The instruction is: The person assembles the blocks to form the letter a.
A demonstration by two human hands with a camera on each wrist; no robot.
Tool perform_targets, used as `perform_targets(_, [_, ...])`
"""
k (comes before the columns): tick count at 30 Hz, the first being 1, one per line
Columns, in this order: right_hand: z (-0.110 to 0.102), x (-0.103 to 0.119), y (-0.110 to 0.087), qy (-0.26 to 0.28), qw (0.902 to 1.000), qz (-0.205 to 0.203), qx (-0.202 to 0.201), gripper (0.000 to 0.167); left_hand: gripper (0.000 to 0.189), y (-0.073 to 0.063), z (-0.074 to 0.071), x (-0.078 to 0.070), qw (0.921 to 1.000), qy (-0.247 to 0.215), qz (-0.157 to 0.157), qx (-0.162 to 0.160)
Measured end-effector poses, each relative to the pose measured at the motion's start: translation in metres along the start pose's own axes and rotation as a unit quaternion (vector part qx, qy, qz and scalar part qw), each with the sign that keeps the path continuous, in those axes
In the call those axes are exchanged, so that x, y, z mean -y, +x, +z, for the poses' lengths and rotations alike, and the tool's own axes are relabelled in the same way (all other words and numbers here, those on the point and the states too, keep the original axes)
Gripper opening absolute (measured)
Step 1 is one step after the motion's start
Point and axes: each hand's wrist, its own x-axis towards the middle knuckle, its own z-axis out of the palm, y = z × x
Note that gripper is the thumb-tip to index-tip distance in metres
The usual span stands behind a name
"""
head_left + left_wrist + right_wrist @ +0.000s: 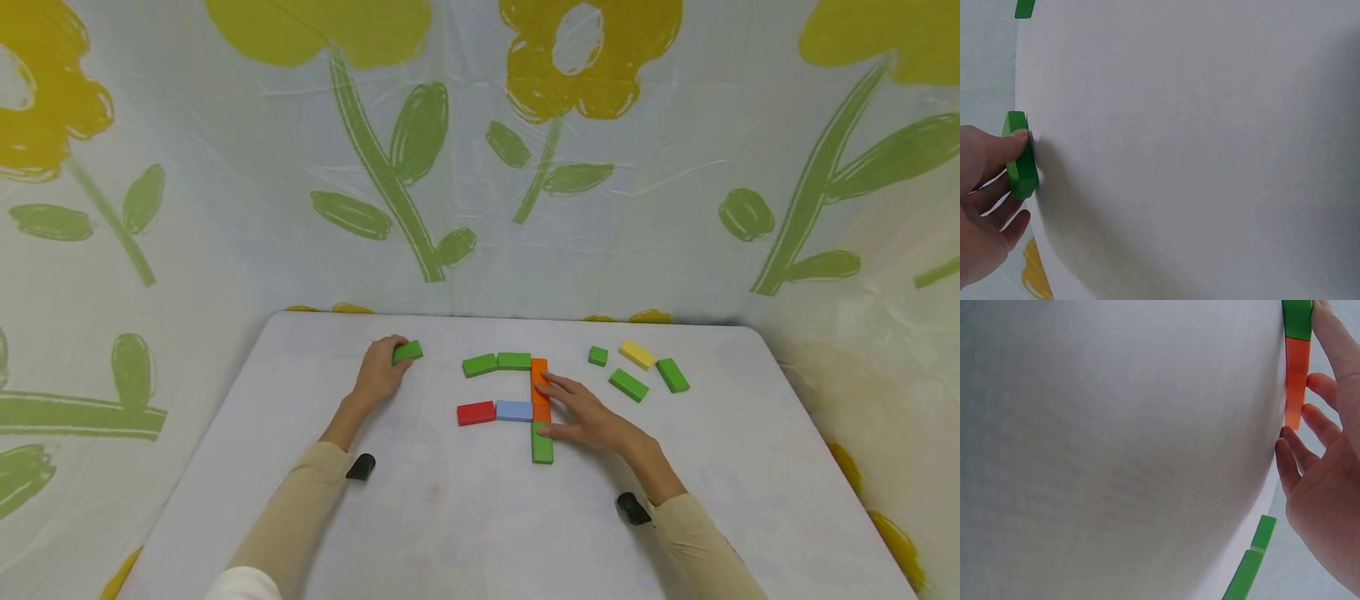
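My left hand (381, 371) pinches a green block (407, 352) between thumb and fingers at the back left of the table; the left wrist view shows the thumb on this green block (1022, 165). Fingers spread, my right hand (588, 417) lies against a column of two orange blocks (539, 367) with a green block (542, 452) at its near end. From the column's far end, two green blocks (513, 361) run leftward. A light blue block (513, 411) and a red block (476, 413) form a lower row to its left. The right fingers partly cover the orange blocks.
Right of the column lie a small green cube (597, 356), a yellow block (637, 354) and two green blocks (628, 385) on the white table (435, 517). Behind the table hangs a flower-patterned sheet (465, 183).
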Motion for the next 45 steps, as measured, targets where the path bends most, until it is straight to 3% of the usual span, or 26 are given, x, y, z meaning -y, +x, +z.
perform_targets(21, [0.0,-0.001,0.0,0.001,0.9999,-0.014,0.003,0.079,0.04,-0.033,-0.003,-0.024,0.9955,-0.093,0.016,-0.008])
perform_targets(36, [0.001,-0.005,0.0,-0.004,0.9999,-0.015,0.003,0.081,0.047,-0.068,0.002,-0.036,0.9955,-0.075,0.059,0.003])
perform_targets(45, [0.001,-0.004,0.0,-0.008,0.9999,-0.013,0.0,0.08,0.046,-0.088,0.009,-0.045,0.997,-0.05,0.054,0.026])
